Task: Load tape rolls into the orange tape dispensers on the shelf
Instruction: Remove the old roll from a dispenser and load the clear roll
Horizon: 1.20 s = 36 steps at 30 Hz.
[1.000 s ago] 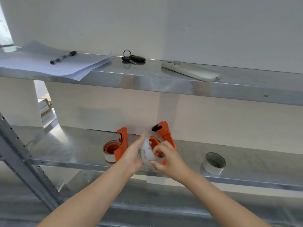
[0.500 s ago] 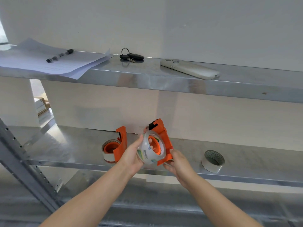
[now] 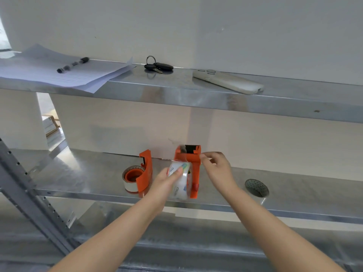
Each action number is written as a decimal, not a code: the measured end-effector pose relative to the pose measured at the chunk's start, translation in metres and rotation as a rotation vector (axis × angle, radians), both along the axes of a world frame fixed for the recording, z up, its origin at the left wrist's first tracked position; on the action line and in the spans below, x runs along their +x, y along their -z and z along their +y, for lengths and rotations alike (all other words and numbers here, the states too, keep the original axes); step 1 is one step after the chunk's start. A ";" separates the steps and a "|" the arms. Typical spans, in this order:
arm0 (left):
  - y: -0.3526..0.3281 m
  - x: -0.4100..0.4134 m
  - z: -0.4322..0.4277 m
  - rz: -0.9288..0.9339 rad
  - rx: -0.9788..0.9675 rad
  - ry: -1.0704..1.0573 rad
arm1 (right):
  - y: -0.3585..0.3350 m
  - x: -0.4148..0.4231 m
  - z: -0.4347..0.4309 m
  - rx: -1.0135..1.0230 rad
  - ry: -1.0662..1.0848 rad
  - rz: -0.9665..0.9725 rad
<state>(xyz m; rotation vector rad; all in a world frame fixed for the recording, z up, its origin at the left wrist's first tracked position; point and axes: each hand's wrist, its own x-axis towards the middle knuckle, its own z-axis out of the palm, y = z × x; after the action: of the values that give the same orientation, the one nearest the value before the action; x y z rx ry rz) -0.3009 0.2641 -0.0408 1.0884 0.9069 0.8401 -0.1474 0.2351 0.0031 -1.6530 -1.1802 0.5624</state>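
My left hand grips a clear tape roll seated in an orange tape dispenser, held upright above the middle shelf, with the thumb across the roll's top. The black serrated blade at the dispenser's top faces me. My right hand is at the dispenser's upper right edge, thumb and fingers pinched close beside the blade; whatever they pinch is too blurred to make out. A second orange dispenser stands on the shelf to the left with a roll in it. A loose tape roll lies at the right.
The upper shelf carries papers with a black pen, a key bunch and a beige remote. A perforated steel upright slants at the lower left. A white wall stands behind the shelves.
The dispenser has turned so that its blade end faces me. My right hand left the dispenser's lower side and rose to its top right edge. My left hand stays on the roll.
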 end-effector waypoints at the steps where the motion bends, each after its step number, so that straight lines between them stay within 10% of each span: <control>1: -0.001 0.001 -0.004 0.037 0.050 -0.017 | -0.007 -0.002 0.004 -0.028 -0.046 -0.049; 6: 0.001 0.000 -0.015 0.174 0.271 -0.057 | -0.021 -0.017 0.019 -0.310 -0.158 -0.150; 12: 0.004 -0.007 -0.016 0.184 0.277 -0.069 | -0.015 -0.034 0.019 -0.065 -0.092 0.335; 23: -0.010 -0.019 -0.003 0.220 0.198 -0.123 | -0.018 -0.026 0.043 -0.010 -0.071 0.192; 36: -0.014 -0.012 -0.009 0.344 0.322 -0.078 | -0.029 -0.001 0.047 -0.051 0.004 0.498</control>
<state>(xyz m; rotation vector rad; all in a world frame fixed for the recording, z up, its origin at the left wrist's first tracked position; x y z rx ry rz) -0.3129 0.2552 -0.0266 1.5177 1.1299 0.8996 -0.1487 0.2820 0.0321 -1.4399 -0.8004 0.9437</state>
